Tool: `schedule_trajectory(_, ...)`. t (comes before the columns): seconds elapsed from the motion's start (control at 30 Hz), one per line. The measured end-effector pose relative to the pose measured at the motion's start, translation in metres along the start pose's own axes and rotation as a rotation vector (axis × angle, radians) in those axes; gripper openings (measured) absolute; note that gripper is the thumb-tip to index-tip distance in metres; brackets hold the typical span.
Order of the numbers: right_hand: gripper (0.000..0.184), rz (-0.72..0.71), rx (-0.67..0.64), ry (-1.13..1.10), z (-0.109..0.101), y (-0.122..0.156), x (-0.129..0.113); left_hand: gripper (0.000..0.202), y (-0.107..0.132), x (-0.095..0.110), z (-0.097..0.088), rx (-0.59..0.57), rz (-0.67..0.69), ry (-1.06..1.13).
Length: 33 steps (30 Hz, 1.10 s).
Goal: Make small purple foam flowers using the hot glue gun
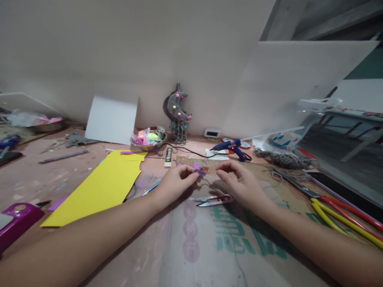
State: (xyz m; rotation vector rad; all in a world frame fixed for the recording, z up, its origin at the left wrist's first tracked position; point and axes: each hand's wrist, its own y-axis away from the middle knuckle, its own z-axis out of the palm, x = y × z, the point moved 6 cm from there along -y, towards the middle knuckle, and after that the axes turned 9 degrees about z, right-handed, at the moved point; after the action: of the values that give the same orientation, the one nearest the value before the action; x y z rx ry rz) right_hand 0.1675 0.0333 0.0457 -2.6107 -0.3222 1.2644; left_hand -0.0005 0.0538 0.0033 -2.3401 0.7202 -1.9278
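Note:
Between the thumb and fingers of my left hand (175, 183) is a small purple paper piece (200, 171) with greyish parts; its exact shape is too small to make out. A grey strand trails from beside it. My right hand (242, 181) hovers to the right, apart from the piece. Its thumb and forefinger are pinched, and whatever lies between them cannot be seen. Below both hands, pink-handled thread snips (217, 200) lie on a cardboard sheet (203, 271) with green and purple print.
Yellow paper (95, 189) and a magenta tool (20, 221) lie left. Behind stand a bowl of colourful bits (149, 139), a grey moon ornament (177, 107) and a blue glue gun (231, 146) with its cord. Grey yarn (284, 158) and large scissors (332, 202) are right.

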Motion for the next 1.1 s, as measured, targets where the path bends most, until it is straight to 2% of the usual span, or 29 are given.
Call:
schedule_trajectory(0.03, 0.017, -0.087, -0.042, 0.108, -0.003, 0.001, -0.006, 0.022, 0.0, -0.001, 0.0, -0.002, -0.014, 0.019)
schedule_trajectory(0.13, 0.015, -0.34, -0.386, 0.369, 0.007, 0.014, -0.016, 0.02, -0.001, 0.001, 0.0, 0.003, -0.018, 0.016)
schedule_trajectory(0.2, 0.017, -0.461, -0.464, 0.497, 0.014, 0.025, -0.016, 0.018, 0.0, 0.001, 0.0, 0.001, -0.018, -0.006)
schedule_trajectory(0.33, 0.019, -0.585, -0.335, 0.627, 0.026, 0.036, -0.016, 0.02, 0.0, 0.0, 0.0, -0.029, -0.016, -0.041)
schedule_trajectory(0.47, 0.021, -0.672, -0.299, 0.666, 0.033, 0.046, -0.02, 0.022, 0.0, 0.0, -0.001, -0.03, -0.007, -0.058)
schedule_trajectory(0.6, 0.022, -0.529, -0.088, 0.531, 0.014, 0.035, -0.02, 0.022, 0.002, 0.003, 0.001, -0.068, 0.007, -0.089)
schedule_trajectory(0.67, 0.023, -0.469, -0.023, 0.521, 0.007, 0.027, -0.016, 0.022, 0.002, 0.003, 0.002, -0.082, 0.016, -0.114)
schedule_trajectory(0.83, 0.03, -0.479, -0.001, 0.616, 0.006, 0.018, -0.008, 0.018, 0.002, 0.001, 0.002, -0.076, 0.038, -0.164)
schedule_trajectory(1.1, 0.028, -0.573, 0.042, 0.74, 0.012, 0.018, -0.006, 0.018, 0.004, -0.002, 0.006, -0.098, -0.008, -0.1)
